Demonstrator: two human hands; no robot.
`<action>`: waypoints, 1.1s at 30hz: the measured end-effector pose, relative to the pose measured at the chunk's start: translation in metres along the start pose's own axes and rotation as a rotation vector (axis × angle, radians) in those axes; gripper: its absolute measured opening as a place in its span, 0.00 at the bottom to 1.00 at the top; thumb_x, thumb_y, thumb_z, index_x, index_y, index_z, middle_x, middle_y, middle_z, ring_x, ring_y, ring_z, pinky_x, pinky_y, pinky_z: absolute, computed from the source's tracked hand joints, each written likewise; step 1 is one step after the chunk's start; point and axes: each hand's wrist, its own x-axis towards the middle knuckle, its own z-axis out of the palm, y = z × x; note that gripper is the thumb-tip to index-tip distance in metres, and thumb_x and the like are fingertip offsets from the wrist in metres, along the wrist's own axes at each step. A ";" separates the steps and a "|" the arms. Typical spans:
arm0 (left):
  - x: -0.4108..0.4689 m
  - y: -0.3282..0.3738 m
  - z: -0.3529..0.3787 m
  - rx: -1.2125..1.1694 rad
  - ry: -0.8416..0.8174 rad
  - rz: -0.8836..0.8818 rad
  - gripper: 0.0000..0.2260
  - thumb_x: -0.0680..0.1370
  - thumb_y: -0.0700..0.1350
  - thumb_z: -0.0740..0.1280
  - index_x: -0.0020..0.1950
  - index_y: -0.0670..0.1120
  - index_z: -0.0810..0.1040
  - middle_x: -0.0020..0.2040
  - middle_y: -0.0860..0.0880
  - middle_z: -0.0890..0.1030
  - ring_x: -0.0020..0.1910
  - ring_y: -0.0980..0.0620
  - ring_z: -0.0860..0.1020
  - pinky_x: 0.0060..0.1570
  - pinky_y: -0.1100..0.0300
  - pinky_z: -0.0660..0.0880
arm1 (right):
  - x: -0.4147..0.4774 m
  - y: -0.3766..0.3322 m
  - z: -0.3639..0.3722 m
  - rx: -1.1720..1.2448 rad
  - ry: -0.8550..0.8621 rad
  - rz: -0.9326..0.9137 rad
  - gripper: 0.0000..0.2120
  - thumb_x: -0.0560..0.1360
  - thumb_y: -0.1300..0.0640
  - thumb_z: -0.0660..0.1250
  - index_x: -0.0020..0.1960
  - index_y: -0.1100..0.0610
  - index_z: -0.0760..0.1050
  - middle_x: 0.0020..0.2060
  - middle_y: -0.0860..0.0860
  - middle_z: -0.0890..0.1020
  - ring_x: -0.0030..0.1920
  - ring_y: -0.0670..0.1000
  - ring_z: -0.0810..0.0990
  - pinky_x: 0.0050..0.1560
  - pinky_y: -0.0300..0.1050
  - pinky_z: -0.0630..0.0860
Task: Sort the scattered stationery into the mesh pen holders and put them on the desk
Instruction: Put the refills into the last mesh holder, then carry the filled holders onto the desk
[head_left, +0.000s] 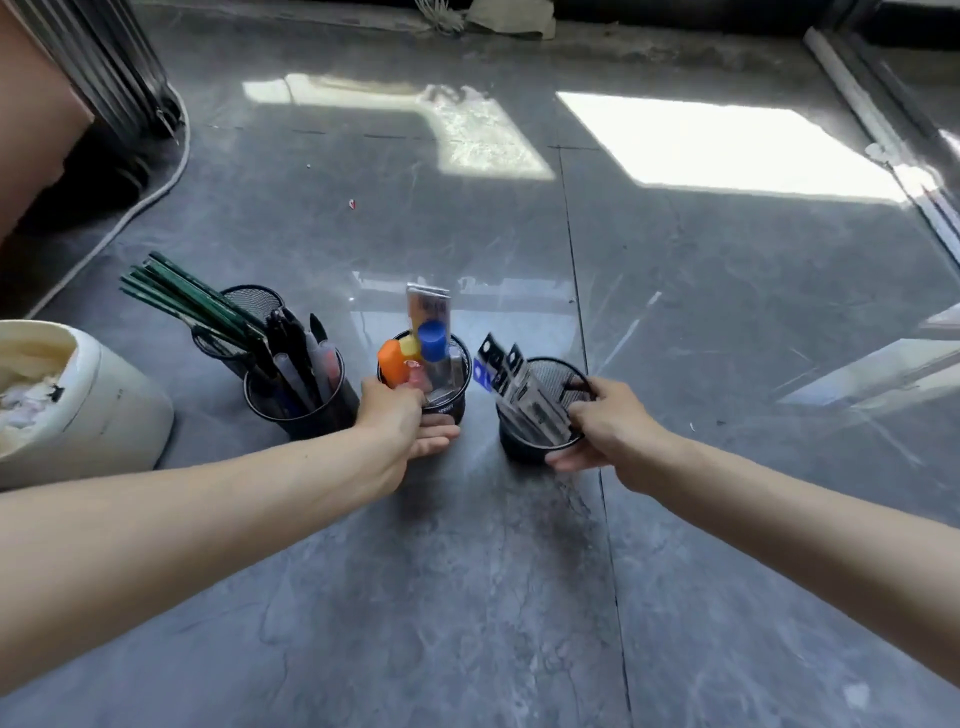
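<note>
Black mesh pen holders (311, 421) on a glossy grey floor (467, 597) veined like marble. They hold dark green pencils (187, 301), an orange marker (393, 366), a yellow cap (410, 347) and a blue cap (432, 340). The bucket (104, 415) is cream.

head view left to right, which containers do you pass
cream plastic bucket, black mesh holder of green pencils, black mesh holder of pens, black mesh holder with orange and blue caps, black mesh holder of flat packets

Your four black mesh pen holders (311, 415) sat close together on the floor (467, 571). They held green pencils (176, 296), dark pens (296, 358), bright sticks (432, 340) and flat packs (524, 395).
</note>
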 end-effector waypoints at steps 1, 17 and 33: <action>-0.001 -0.001 0.001 0.016 -0.001 0.029 0.15 0.79 0.38 0.53 0.65 0.40 0.67 0.38 0.39 0.80 0.23 0.50 0.80 0.21 0.64 0.74 | 0.003 -0.001 -0.005 0.042 0.014 0.005 0.14 0.76 0.69 0.52 0.42 0.54 0.71 0.34 0.58 0.81 0.35 0.66 0.82 0.34 0.58 0.81; -0.139 0.086 -0.021 -0.092 0.167 -0.026 0.10 0.82 0.40 0.51 0.62 0.45 0.65 0.37 0.38 0.80 0.25 0.50 0.81 0.23 0.63 0.76 | -0.085 -0.096 -0.037 0.377 0.149 0.214 0.19 0.74 0.73 0.47 0.56 0.60 0.70 0.41 0.61 0.79 0.22 0.57 0.80 0.20 0.40 0.75; -0.470 0.391 -0.089 -0.228 0.289 -0.069 0.07 0.77 0.37 0.54 0.42 0.48 0.66 0.28 0.46 0.69 0.18 0.55 0.61 0.21 0.69 0.58 | -0.405 -0.409 -0.165 0.342 0.139 0.159 0.17 0.76 0.70 0.54 0.58 0.58 0.73 0.45 0.56 0.81 0.24 0.55 0.81 0.21 0.39 0.75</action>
